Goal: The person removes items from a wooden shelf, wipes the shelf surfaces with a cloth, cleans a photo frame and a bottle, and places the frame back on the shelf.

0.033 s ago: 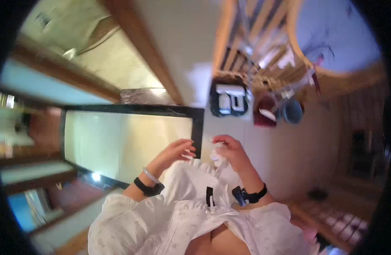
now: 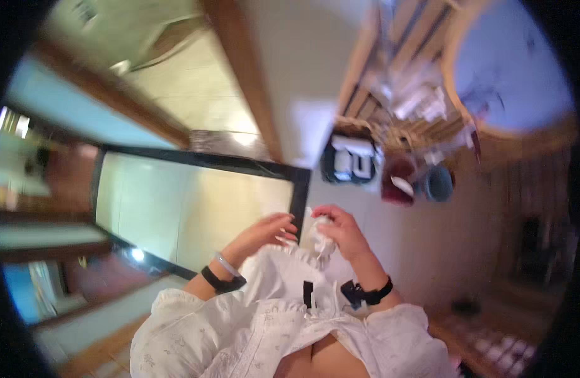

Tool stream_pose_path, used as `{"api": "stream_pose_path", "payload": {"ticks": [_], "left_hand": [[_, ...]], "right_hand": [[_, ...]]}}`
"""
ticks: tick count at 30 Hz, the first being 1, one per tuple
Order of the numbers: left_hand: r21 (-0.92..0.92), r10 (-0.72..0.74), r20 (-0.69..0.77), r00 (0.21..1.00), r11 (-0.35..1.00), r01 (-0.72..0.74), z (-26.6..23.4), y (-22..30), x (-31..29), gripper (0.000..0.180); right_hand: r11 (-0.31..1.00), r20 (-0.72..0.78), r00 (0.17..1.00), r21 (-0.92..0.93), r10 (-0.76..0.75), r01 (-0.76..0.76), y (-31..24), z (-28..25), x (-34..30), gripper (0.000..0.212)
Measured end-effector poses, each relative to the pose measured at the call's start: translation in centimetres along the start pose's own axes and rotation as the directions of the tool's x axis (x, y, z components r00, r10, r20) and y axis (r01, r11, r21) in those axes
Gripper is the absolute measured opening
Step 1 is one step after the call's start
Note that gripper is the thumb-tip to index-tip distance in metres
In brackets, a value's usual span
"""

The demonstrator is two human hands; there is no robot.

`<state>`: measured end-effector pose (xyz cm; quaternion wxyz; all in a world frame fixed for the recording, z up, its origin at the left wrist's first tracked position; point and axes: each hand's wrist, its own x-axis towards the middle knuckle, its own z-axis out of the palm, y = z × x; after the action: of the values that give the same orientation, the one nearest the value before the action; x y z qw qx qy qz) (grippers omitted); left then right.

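In front of my waist, my right hand (image 2: 341,230) is closed round a crumpled white tissue-like piece (image 2: 319,234); blur hides exactly what it is. My left hand (image 2: 264,234) is held a little apart from it, fingers bent and pointing toward my right hand. A bit of white shows at its fingertips, and I cannot make out whether that is something held or part of my white clothing (image 2: 271,268) below. On the left wrist are a pale bangle (image 2: 227,264) and a black band (image 2: 222,281); another black band (image 2: 367,294) circles my right wrist.
Ahead to the right stand a dark bin with white items (image 2: 351,165), a dark red container (image 2: 399,181) and a blue bucket (image 2: 437,183), beside a slatted wooden rack (image 2: 400,47). A black-framed pale floor panel (image 2: 195,205) lies left. A brown doorframe (image 2: 242,75) rises beyond.
The surroundings ahead have shifted slightly right and tilted in view as my head turned. Both hands keep nearly the same pose, a little lower in the picture.
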<state>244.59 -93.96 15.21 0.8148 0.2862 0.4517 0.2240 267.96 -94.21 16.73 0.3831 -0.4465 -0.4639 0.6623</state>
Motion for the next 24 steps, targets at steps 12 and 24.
{"api": "stream_pose_path", "payload": {"ticks": [12,24], "left_hand": [[-0.188,0.508,-0.729,0.459,0.497,-0.847,-28.4,0.1,-30.9,0.013],[0.319,0.434,-0.889,-0.149,0.352,-0.880,-56.0,10.6,-46.3,0.012]], "right_hand": [[0.969,0.752,0.611,-0.190,0.245,-0.155,-3.6,47.3,16.2,0.041],[0.958,0.823,0.517,-0.287,0.235,0.023,-3.3,81.0,37.9,0.021]]}}
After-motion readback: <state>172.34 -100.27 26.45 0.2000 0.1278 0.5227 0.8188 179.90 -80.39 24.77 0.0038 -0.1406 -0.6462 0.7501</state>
